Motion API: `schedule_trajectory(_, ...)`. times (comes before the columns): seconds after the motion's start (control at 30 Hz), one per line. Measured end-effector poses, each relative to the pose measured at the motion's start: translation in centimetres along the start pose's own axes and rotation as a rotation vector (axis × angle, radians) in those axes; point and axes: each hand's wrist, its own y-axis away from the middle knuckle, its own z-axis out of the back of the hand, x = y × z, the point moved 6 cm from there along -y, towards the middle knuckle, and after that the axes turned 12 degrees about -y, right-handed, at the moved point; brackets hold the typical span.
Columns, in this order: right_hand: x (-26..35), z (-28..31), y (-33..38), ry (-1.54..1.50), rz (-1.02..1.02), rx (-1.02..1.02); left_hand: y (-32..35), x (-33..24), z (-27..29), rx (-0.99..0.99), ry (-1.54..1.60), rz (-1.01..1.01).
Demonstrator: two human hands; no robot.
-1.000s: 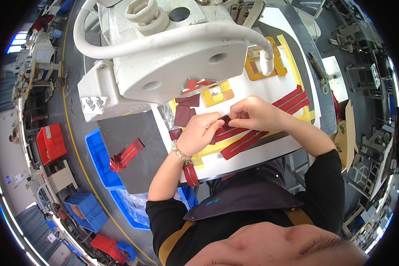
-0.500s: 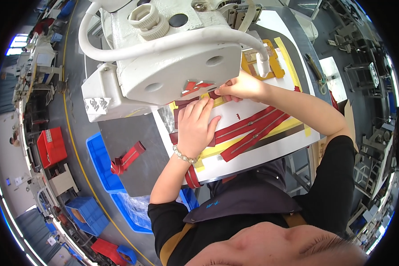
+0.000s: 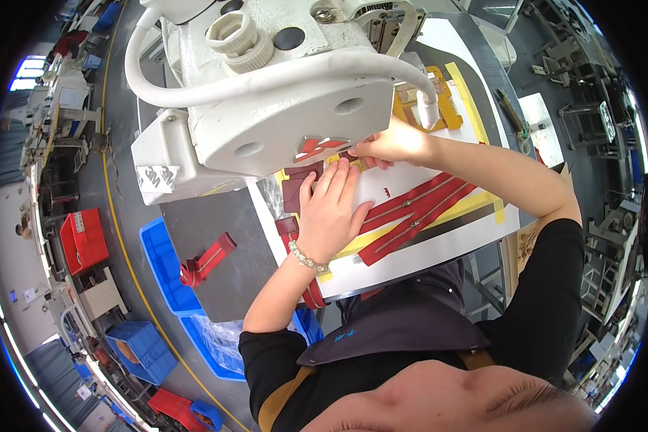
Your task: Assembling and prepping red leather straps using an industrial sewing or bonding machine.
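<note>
Maroon patch (image 3: 348, 156), small, dark, partly hidden: pinched by right hand's (image 3: 387, 147) fingers. Left hand (image 3: 329, 212): fingers extended, thumb apart. Red zippers (image 3: 410, 227): long, metal-toothed, beside.

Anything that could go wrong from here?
1. The right hand appears close to the lower edge of the white machine head; if the head moved, fingers might get caught.
2. The small maroon piece at its fingertips could slip askew.
3. The red zipper strip over the near edge of the white work surface could slide off.
</note>
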Motion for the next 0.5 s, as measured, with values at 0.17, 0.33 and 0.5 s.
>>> schedule_trajectory(0.17,0.5,0.0,0.2,0.050,-0.043,0.008,-0.3,-0.6,0.3,-0.007,-0.079,-0.008)
schedule_trajectory(0.33,0.3,0.1,-0.3,0.105,-0.020,0.046,-0.5,-0.2,0.2,-0.012,-0.096,-0.011)
schedule_trajectory(0.5,1.3,0.7,1.3,0.436,0.382,0.031,-0.1,0.5,0.2,-0.027,0.010,-0.047)
